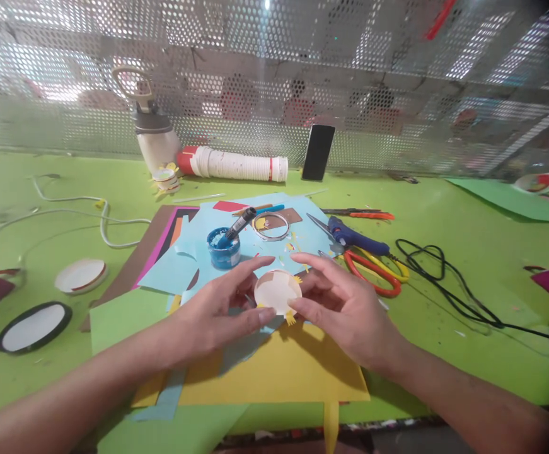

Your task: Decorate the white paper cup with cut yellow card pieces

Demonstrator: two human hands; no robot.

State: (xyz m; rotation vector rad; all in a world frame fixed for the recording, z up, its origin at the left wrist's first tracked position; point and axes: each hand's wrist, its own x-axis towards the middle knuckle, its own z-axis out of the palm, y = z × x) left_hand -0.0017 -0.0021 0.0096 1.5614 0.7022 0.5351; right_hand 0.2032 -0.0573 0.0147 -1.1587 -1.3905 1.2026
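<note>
Between my two hands is a small white paper cup (278, 294), its round face turned up toward me, with yellow paper feet sticking out at its right and lower edge. My left hand (227, 302) grips it from the left, thumb on the near rim. From the right, my right hand (345, 306) pinches it by a yellow foot, fingers arched behind. Beneath them lies a yellow paper sheet (278, 372). Just beyond stands a blue paint jar (224, 252) with a black marker (241, 226) leaning over it, beside a tape ring (271, 226).
Right of the papers lie orange-and-yellow-handled scissors (373, 277) and a blue glue gun (359, 238) with a black cord (463, 302). At the back stand a bottle (156, 135), a row of stacked paper cups (236, 165) and a phone (318, 152). A white cable (106, 217) runs left.
</note>
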